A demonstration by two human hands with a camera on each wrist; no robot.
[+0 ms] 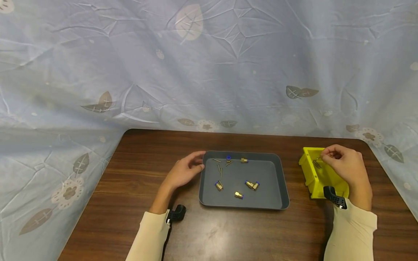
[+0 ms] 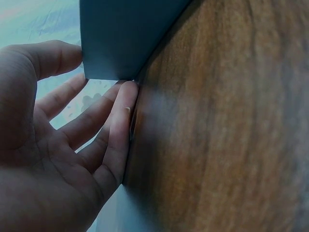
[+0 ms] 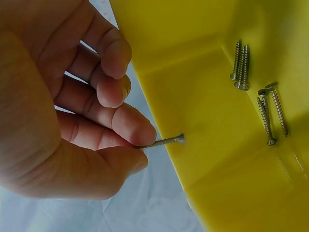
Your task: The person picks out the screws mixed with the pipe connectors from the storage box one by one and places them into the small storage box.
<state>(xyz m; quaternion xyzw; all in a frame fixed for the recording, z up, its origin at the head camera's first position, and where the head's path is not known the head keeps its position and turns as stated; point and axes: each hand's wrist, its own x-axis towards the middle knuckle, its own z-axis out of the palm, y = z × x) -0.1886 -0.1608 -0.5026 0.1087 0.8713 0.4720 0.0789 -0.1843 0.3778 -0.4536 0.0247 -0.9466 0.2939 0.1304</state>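
In the head view my right hand (image 1: 347, 165) is over the yellow bin (image 1: 307, 175) at the right. Its thumb and index finger pinch a screw (image 3: 166, 141), head pointing outward, as the right wrist view shows. More screws (image 3: 264, 116) lie in the bin. My left hand (image 1: 183, 172) is at the left side of the grey tray (image 1: 269, 174), thumb and fingertips touching its wall, fingers loosely bent. Inside the tray are several screws (image 1: 221, 172) and several brass fittings with blue ends, one fitting (image 1: 238, 195) near the front.
Both the tray and the bin stand on a dark wood table (image 1: 130, 188). A patterned cloth (image 1: 209, 72) hangs behind the table and along its sides. Each wrist wears a small black camera, the left camera (image 1: 177, 213) sitting near the tray's front left corner.
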